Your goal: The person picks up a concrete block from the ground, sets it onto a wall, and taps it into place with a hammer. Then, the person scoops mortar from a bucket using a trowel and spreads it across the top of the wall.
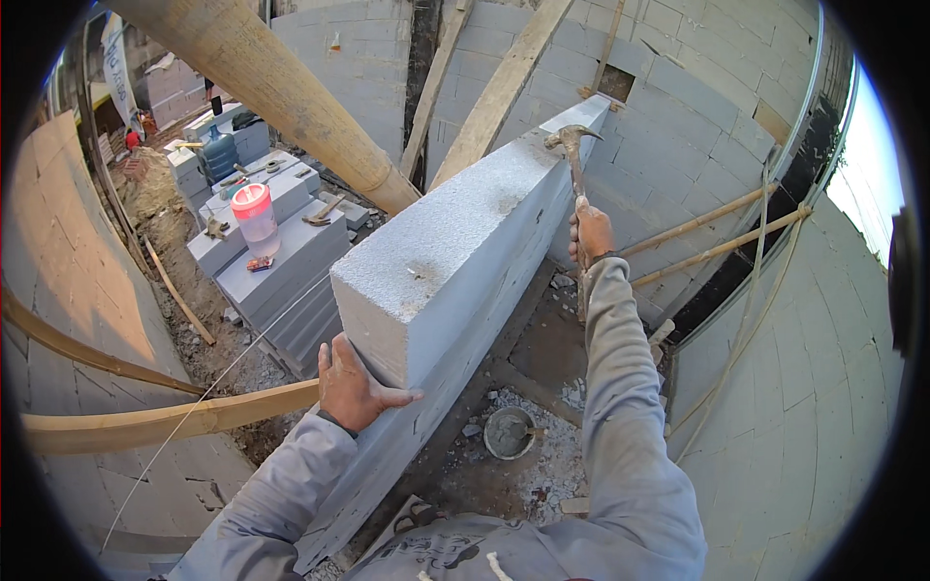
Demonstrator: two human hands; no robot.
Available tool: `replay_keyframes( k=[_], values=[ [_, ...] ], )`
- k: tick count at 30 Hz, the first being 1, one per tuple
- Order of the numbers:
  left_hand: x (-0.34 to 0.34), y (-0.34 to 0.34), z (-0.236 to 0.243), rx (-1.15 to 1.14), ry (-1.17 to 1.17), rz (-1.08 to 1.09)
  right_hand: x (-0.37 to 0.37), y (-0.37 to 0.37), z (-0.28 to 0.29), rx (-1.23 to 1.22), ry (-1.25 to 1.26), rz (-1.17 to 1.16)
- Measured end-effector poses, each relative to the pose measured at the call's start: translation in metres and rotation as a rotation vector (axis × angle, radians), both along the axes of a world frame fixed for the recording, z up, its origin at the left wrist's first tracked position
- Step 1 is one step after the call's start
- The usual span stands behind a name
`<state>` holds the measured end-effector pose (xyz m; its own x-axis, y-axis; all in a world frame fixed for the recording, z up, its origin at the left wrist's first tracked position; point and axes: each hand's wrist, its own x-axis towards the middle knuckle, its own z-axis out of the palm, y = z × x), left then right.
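A long pale grey lightweight concrete block (465, 232) lies on top of a low wall of the same material, running away from me. My left hand (356, 385) is open against the lower part of the block's near end, its fingers spread and its thumb stretched along the joint with the wall top. With my right hand (591, 232) I grip a claw hammer (578, 174) by its handle. The hammer's metal head is over the far part of the block's top; I cannot tell whether it touches. Small chipped spots mark the block's top.
Below on the right stands a bucket of grey mortar (509, 433) among rubble. To the left, stacked blocks (291, 228) carry a pink-lidded jug (256, 218) and tools. A thick bamboo pole (281, 87) slants overhead. A taut string (232, 366) and bamboo braces (717, 242) cross the space.
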<state>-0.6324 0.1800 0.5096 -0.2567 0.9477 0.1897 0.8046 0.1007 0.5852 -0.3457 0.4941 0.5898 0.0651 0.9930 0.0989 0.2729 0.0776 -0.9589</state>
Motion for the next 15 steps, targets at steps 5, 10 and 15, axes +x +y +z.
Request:
replay_keyframes(
  k=[5, 10, 15],
  values=[
    [-0.001, -0.001, -0.007, 0.086, 0.037, 0.007, -0.01, -0.025, -0.034, -0.02, 0.687, -0.033],
    [-0.001, -0.003, -0.008, 0.113, 0.005, 0.003, -0.01, 0.004, -0.079, -0.113, 1.067, -0.111],
    [0.0, 0.002, -0.012, 0.183, 0.003, -0.043, -0.034, 0.048, -0.104, -0.22, 0.998, -0.105]
  ],
)
